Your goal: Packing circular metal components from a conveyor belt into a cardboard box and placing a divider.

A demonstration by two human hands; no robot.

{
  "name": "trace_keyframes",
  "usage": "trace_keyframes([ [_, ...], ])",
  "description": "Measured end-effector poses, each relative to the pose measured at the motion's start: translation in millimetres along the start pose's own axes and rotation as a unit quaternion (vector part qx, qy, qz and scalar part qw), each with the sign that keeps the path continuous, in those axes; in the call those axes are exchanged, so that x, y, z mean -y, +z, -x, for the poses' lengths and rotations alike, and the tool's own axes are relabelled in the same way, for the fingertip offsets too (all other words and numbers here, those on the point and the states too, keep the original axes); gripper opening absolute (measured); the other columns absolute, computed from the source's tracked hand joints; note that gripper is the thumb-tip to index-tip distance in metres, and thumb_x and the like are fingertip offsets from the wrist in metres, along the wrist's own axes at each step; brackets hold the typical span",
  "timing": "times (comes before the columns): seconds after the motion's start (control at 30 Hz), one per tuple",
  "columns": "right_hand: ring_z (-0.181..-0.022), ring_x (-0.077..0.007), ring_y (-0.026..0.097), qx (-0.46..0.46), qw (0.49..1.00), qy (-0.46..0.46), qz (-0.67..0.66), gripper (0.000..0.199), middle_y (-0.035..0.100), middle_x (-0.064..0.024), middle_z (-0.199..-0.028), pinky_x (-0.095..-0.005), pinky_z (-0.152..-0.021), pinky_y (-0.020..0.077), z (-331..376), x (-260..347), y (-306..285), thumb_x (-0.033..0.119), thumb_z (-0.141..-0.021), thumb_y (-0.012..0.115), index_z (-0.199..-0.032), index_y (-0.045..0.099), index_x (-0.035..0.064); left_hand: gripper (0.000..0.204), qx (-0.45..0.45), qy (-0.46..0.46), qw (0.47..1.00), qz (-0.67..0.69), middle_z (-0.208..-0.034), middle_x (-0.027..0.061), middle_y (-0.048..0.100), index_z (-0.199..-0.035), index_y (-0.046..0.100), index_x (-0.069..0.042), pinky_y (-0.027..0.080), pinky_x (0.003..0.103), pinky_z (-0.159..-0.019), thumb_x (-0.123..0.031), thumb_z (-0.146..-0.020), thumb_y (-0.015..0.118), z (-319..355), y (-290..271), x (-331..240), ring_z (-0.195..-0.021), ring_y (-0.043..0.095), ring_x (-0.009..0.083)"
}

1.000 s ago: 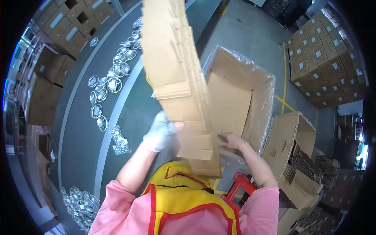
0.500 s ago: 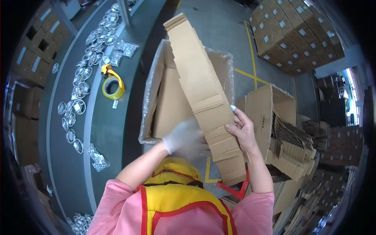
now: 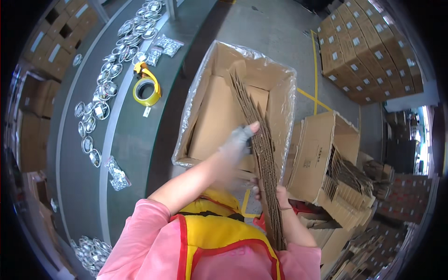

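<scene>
A long stack of brown cardboard strips (image 3: 263, 158) stands on edge before me, its many layered edges facing up. My right hand (image 3: 281, 198) grips the stack low down on its right side, with fingertips showing on the left. My left hand (image 3: 237, 142), in a pale grey glove with a bare thumb tip, closes on the stack's left side at mid-length; its lower part is blurred. The far end of the stack reaches over an open carton (image 3: 200, 107) lined with clear plastic, with flat cardboard on its bottom.
On the left bench, a yellow tape dispenser (image 3: 148, 91) sits near bagged small parts (image 3: 116, 173) and coiled metal-looking pieces (image 3: 100, 109). At right, an open carton (image 3: 310, 151) holds more cardboard strips (image 3: 350, 179). Stacked cartons (image 3: 366, 51) stand behind. Something red (image 3: 260, 221) is beside my right arm.
The cardboard stack has turned from its broad face to its edges and come lower and nearer. My left hand has moved up and onto it. The view has shifted slightly.
</scene>
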State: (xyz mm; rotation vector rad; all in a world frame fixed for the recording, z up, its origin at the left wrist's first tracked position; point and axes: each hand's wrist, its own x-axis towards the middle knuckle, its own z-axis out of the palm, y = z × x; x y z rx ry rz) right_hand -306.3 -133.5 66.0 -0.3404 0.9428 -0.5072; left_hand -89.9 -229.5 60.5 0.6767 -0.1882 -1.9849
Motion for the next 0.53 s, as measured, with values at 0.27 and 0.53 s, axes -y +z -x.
trace_keyframes([
  [0.27,-0.099,-0.0383,0.054,0.055,0.993,0.079,-0.073,0.087,0.047,-0.0207,-0.123,-0.0537,-0.085,0.0429,28.2,24.8,2.3,0.064,-0.074,0.05,-0.136,0.027,0.0074,0.081,-0.227,-0.013,0.961,-0.16,-0.117,0.0191,0.052,-0.124,0.031,0.009,0.039,0.042,-0.092,-0.037,-0.071,0.072,-32.4,-13.5,-16.3,-0.106,0.052,0.028],
  [0.53,-0.098,-0.0271,0.056,0.006,0.985,0.124,0.122,0.075,0.048,-0.0184,-0.121,-0.0388,-0.083,0.0468,-21.0,89.3,54.9,0.058,-0.082,0.044,-0.136,0.028,0.0082,0.094,-0.272,-0.079,0.947,-0.151,-0.14,0.0149,0.03,-0.139,0.015,-0.004,0.029,0.054,-0.098,-0.042,-0.072,0.068,-33.3,-49.6,-77.2,-0.127,0.031,0.0321],
])
